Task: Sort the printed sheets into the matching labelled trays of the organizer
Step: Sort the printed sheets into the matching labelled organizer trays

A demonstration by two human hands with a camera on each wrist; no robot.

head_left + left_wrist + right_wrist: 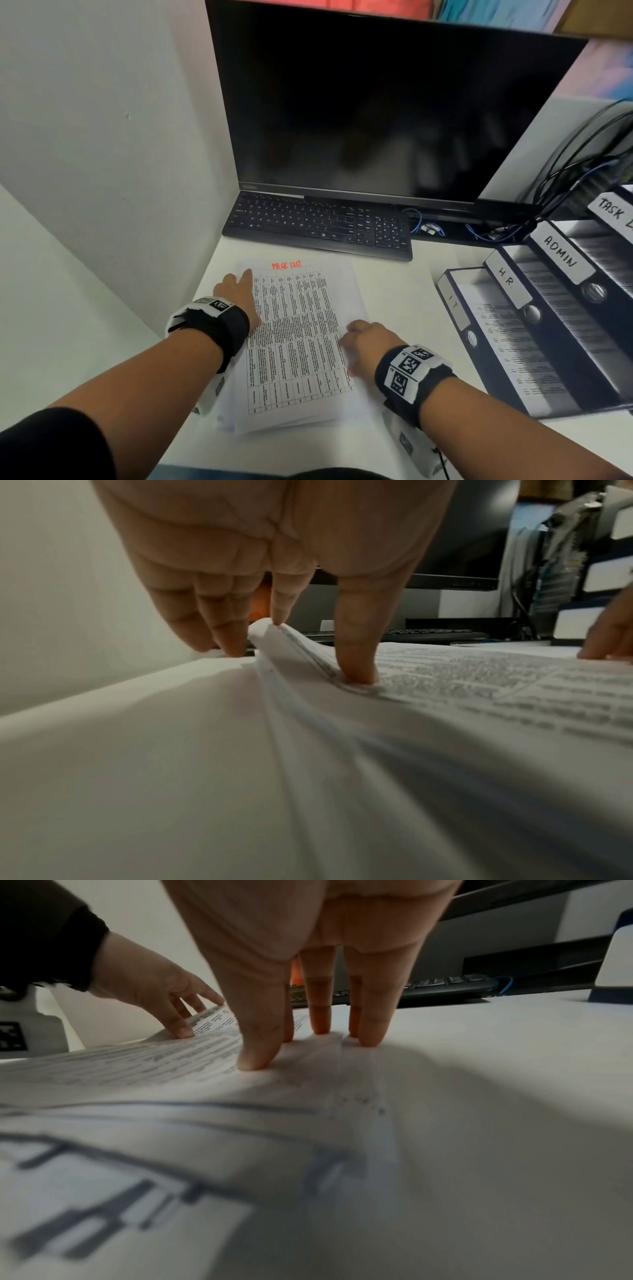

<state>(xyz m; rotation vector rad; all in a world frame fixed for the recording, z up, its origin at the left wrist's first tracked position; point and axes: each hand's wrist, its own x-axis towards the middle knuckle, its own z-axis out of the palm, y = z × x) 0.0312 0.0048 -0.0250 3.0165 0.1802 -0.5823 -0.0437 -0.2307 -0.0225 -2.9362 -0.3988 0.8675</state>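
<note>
A stack of printed sheets [298, 335] lies on the white desk [404, 294]; its top sheet is a table headed "TASK LIST" in red. My left hand [239, 294] is at the stack's left edge. In the left wrist view its thumb [356, 669] presses the top sheet while the fingers [226, 639] curl the paper edge up, pinching it. My right hand [363, 342] rests on the right edge with straight fingers [369, 1031] pressing down. The organizer [548, 407] stands at the right with trays labelled IT [455, 303], H.R. [507, 282], ADMIN [561, 251] and TASK [613, 209].
A black keyboard [318, 222] and a dark monitor [376, 102] stand behind the stack. Black and blue cables [582, 171] hang at the back right. A white wall [102, 137] borders the desk on the left. A printed sheet [507, 342] lies in the IT tray.
</note>
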